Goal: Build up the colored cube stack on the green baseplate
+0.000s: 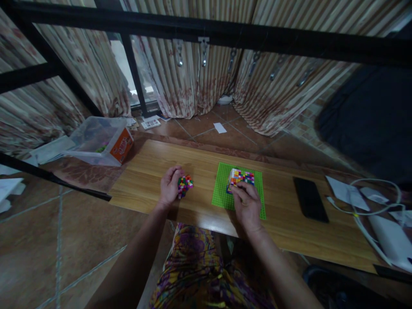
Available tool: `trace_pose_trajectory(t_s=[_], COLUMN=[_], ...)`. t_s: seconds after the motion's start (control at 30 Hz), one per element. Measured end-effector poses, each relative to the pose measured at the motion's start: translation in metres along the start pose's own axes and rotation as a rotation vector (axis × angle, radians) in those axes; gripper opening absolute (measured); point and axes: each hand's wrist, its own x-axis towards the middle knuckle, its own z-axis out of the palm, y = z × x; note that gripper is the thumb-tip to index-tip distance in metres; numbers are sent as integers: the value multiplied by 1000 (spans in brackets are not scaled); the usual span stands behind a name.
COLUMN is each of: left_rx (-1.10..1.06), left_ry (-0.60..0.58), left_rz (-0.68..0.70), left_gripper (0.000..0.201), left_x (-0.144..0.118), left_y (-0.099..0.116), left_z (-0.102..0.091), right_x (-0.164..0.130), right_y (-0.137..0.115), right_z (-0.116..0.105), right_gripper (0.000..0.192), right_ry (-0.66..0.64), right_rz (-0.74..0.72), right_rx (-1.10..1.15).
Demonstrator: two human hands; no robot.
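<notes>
My left hand (170,185) rests on the wooden table, its fingers loosely curved beside a small pile of multicoloured toy bricks (186,183). It touches or nearly touches the pile's left side. To the right lies a green studded baseplate (222,189), bearing a block built of small bricks (245,177) in white, orange, purple, red and other colours. Over the near part of that build is my right hand (248,205), thumb and fingertips pinched together at its near left edge. Whatever sits in the pinch is too small to make out, and the hand hides part of the build.
A black phone (310,199) lies right of the baseplate. White cables (363,210), papers and a white box (391,240) occupy the table's right end. At the far left stands a clear plastic bin (96,143) with an orange label. A black metal bar (206,32) crosses above.
</notes>
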Motion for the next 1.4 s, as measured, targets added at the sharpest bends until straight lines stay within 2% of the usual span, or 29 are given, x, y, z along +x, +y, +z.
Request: trace_pose_trajectory(t_s=[0.13,0.23,0.3,0.37,0.47,0.57,0.63,0.77,0.93,1.07,1.17,1.27,1.4], left_rx=[0,24,36,41,55,77,80,80,116,120,97,90,82], left_ry=[-11,-15,-19,-21,-18,-27,-30,-34,-21,-23,-24,-26,-26], left_rz=[14,26,23,14,13,28,35,38,48,42,32,25,19], left_gripper=[34,33,32,32,32,32,33,34,32,30,30,30,31], left_x=[0,0,0,0,-1,-1,0,0,2,2,2,2,2], left_y=[0,0,0,0,0,-1,-2,-3,-3,-4,-4,-4,-5], left_z=[0,0,0,0,-1,-2,-3,-2,-3,-3,-2,-2,-2], right_x=[2,1,0,-3,-8,-8,-5,6,12,11,10,4,-7], right_y=[-5,-13,-21,-31,-47,-60,-67,-78,-85,-85,-83,-80,-71], right_z=[-10,-20,-23,-21,-6,21,42,75,93,94,89,76,44], right_gripper=[24,25,21,19,20,21,22,19,13,12,14,15,17], right_ry=[11,103,118,69,-93,-257,-321,-412,-432,-431,-425,-433,-378], right_rz=[87,165,157,128,96,84,84,106,127,89,91,163,297], right_rx=[110,143,164,200,234,233,208,89,-67,-94,-25,156,437])
